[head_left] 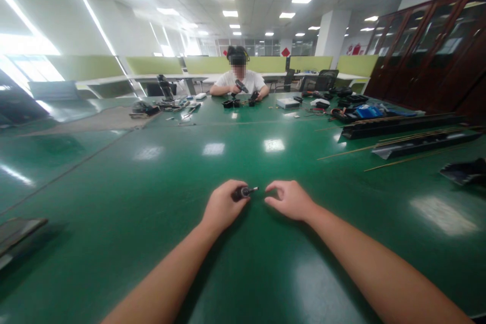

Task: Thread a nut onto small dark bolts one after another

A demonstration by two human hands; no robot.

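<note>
My left hand (227, 206) is wrapped round a black screwdriver (242, 193), its body mostly covered by my fingers. Its slim shaft and bright tip point right, toward my other hand. Across a small gap from that tip is my right hand (290, 199), with thumb and forefinger apart and nothing seen between them. The remaining fingers of that hand are partly hidden. Both hands are low over the green tabletop (182, 177).
Across the table a person (239, 78) holds a dark drill-like tool (241, 86). Black metal channels (398, 126) and thin rods lie at right. A white box (287, 103) and cluttered tools stand farther back. A flat dark object (21, 233) lies at the left edge.
</note>
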